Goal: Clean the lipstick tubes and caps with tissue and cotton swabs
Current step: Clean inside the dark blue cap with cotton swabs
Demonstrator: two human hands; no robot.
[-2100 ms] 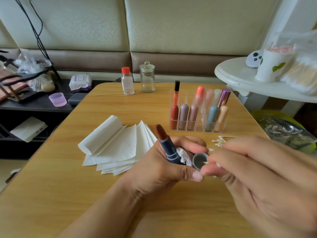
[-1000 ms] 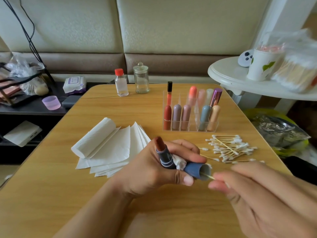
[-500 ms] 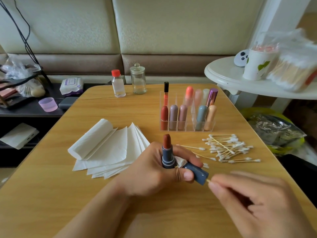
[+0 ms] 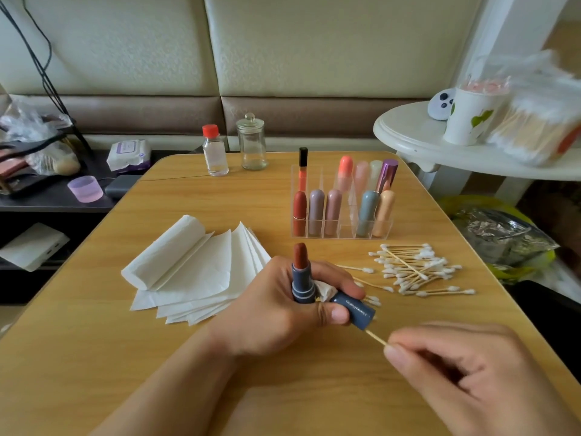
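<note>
While left hand [image 4: 283, 306] grips lipstick tube [image 4: 302, 278], tissue wad and cap [image 4: 356, 309] above worktop, right hand [image 4: 465, 372] pinches swab [image 4: 375, 337] inside cap. Risk: overcrowded grip slips; exposed bullet smears.

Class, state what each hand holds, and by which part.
Left hand: lipstick by its base, plus its cap and tissue. Right hand: cotton swab by its stick.

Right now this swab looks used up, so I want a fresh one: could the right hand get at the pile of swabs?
Probably yes. The swab pile lies uncovered on the table beyond the right hand, but that hand would first drop its swab.
</note>
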